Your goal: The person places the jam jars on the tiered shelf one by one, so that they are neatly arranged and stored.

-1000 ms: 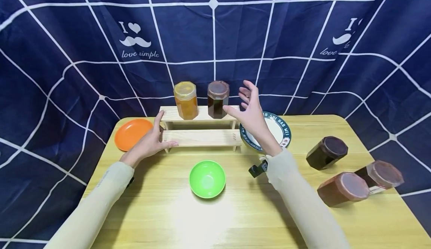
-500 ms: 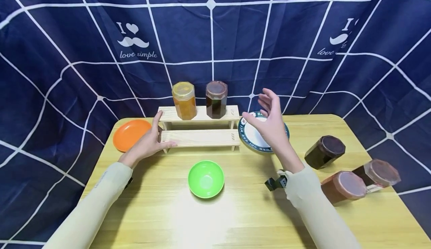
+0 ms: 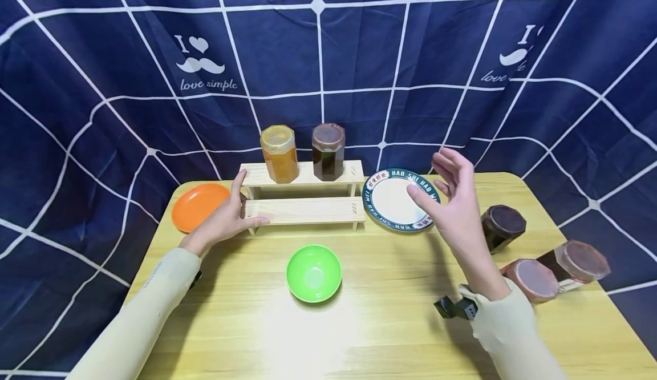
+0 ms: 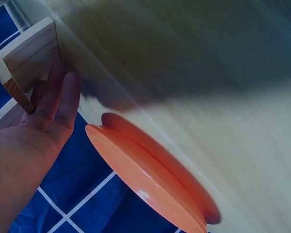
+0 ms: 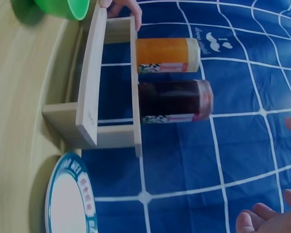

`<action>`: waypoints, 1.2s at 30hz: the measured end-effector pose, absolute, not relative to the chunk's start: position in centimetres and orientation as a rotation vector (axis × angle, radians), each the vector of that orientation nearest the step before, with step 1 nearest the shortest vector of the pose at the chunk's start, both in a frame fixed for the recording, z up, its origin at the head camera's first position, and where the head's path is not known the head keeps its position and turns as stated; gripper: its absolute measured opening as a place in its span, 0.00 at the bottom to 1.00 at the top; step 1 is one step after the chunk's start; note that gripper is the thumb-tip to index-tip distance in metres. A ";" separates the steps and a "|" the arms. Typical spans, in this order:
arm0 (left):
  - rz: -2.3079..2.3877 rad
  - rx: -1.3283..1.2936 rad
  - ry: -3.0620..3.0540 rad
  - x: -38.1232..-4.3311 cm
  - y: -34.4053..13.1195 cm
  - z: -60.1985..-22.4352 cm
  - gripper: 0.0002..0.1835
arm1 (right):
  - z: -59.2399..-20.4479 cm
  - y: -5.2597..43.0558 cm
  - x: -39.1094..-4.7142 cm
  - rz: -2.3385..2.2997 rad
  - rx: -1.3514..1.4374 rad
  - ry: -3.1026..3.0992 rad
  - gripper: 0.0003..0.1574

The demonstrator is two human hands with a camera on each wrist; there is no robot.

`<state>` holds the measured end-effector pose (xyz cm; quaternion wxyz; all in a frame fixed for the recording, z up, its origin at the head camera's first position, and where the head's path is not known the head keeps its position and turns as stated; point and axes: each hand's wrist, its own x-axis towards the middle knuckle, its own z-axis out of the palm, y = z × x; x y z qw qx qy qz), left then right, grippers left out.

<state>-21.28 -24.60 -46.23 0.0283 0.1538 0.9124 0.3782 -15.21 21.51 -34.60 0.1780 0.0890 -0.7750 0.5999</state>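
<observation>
A two-tier wooden rack (image 3: 308, 211) stands at the back of the table. On its upper step are a jar with amber contents (image 3: 281, 160) and a jar with dark contents (image 3: 328, 154), both upright. My left hand (image 3: 223, 220) holds the rack's left end, thumb on the lower step; in the left wrist view its fingers (image 4: 63, 109) lie along the rack's side. My right hand (image 3: 459, 214), fingers relaxed and holding nothing, is in the air right of the white plate with a teal rim (image 3: 392, 202). It partly covers another dark jar (image 3: 504, 225).
A reddish jar (image 3: 535, 280) and one more dark jar (image 3: 580, 263) stand at the table's right. The green bowl (image 3: 314, 274) sits in front of the rack. An orange plate (image 3: 197, 204) lies left of it. Blue cloth (image 3: 359, 55) hangs behind and at the sides.
My right hand has come away from the dark jar on the upper step and moved right, past the teal-rimmed plate towards the jars. My left hand stays on the rack.
</observation>
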 end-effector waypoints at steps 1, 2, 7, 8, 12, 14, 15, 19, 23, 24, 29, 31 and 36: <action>1.166 0.483 2.812 -21.3 -24.6 -46.2 0.74 | -34.6 21.8 -14.9 1.695 0.246 -2.185 0.54; 1.164 0.486 2.805 -21.3 -24.6 -46.2 0.74 | -34.6 22.2 -14.5 1.693 0.238 -2.176 0.54; 1.167 0.498 2.781 -21.1 -24.6 -46.0 0.74 | -34.7 24.0 -12.7 1.740 0.175 -2.102 0.54; 1.168 0.493 2.778 -21.1 -24.6 -46.0 0.74 | -34.7 24.3 -12.3 1.757 0.162 -2.079 0.54; 1.168 0.489 2.777 -21.1 -24.5 -45.9 0.74 | -34.8 25.8 -10.8 1.844 0.144 -1.957 0.53; 1.162 0.486 2.774 -21.0 -24.6 -45.8 0.75 | -34.8 26.5 -10.1 1.866 0.133 -1.916 0.53; 1.159 0.485 2.775 -21.0 -24.6 -45.8 0.75 | -34.9 26.9 -9.8 1.874 0.125 -1.900 0.54; 1.148 0.491 2.765 -20.8 -24.8 -45.5 0.75 | -35.4 28.5 -8.6 1.882 0.081 -1.852 0.55; 1.143 0.505 2.743 -20.8 -25.0 -45.3 0.74 | -36.0 30.0 -7.3 1.841 0.020 -1.866 0.56; 1.144 0.515 2.739 -20.8 -25.1 -45.3 0.74 | -36.1 30.4 -7.0 1.825 0.004 -1.880 0.56; 1.204 0.633 2.723 -21.2 -25.8 -45.9 0.74 | -36.8 32.2 -5.4 1.752 -0.041 -1.897 0.54; 1.244 0.698 2.704 -21.2 -26.1 -46.0 0.73 | -37.2 32.9 -4.8 1.737 -0.039 -1.872 0.54; 1.290 0.772 2.664 -21.3 -26.7 -45.9 0.72 | -38.5 34.5 -3.9 1.751 -0.079 -1.823 0.54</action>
